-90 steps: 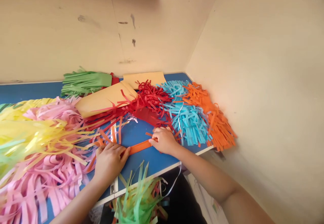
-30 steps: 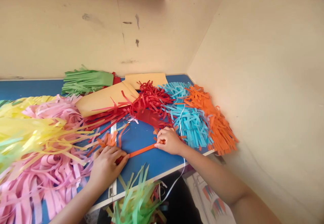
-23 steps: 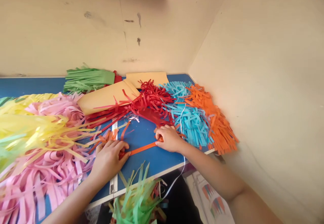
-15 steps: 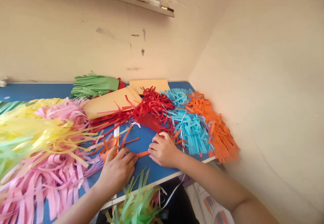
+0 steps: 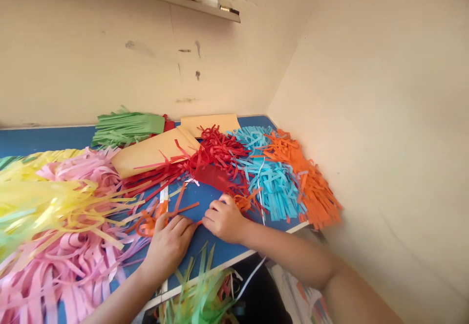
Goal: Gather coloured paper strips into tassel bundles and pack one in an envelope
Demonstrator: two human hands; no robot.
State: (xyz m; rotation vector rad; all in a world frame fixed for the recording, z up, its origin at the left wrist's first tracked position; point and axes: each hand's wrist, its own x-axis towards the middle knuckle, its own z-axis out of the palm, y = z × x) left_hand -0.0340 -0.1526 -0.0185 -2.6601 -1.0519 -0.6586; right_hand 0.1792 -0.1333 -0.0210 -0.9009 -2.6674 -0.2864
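Note:
Both hands are low over the blue table [image 5: 205,201], close together near its front edge. My left hand [image 5: 173,238] is closed on orange fringed paper [image 5: 148,225], whose loose strips spread out beyond its fingers. My right hand [image 5: 224,220] has its fingers curled on the other end of the orange piece, and a short bit of orange shows between the two hands. Past the right hand lie more orange strips [image 5: 246,202] and red fringed paper [image 5: 212,175]. The fingertips themselves are mostly hidden.
Pink [image 5: 69,265] and yellow fringes [image 5: 47,199] cover the left side. Blue fringe [image 5: 276,187] and orange fringe [image 5: 318,192] lie at right, with a white string [image 5: 259,182]. Tan paper [image 5: 154,153] and green fringe [image 5: 128,127] lie behind; green strips [image 5: 200,292] hang at the front edge.
My right hand has moved left towards my left hand, and less of the orange strip shows between them. The view has shifted slightly to the right.

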